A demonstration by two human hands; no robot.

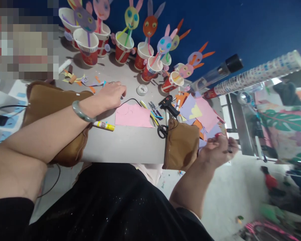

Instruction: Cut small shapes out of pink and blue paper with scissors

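Note:
My left hand (112,94), with a green bangle (82,111) on the wrist, rests on the table, palm down with its fingers loosely bent. It holds nothing that I can see. Just below its fingertips lies a pink sheet of paper (134,116) with round outlines drawn on it. My right hand (219,147) is at the table's right edge, beside a pile of coloured paper (203,108). Its fingers are closed together, and a small red thing shows by them, too blurred to name. A glue stick (104,126) lies beneath my left wrist.
Paper cups (124,48) with rabbit faces on straws stand along the blue wall. A glue gun (170,105), black scissors (162,131), thread snips (155,109) and a tape roll (141,89) lie mid-table. Brown cushions (182,144) cover the front edge. A stack of cups (261,73) lies right.

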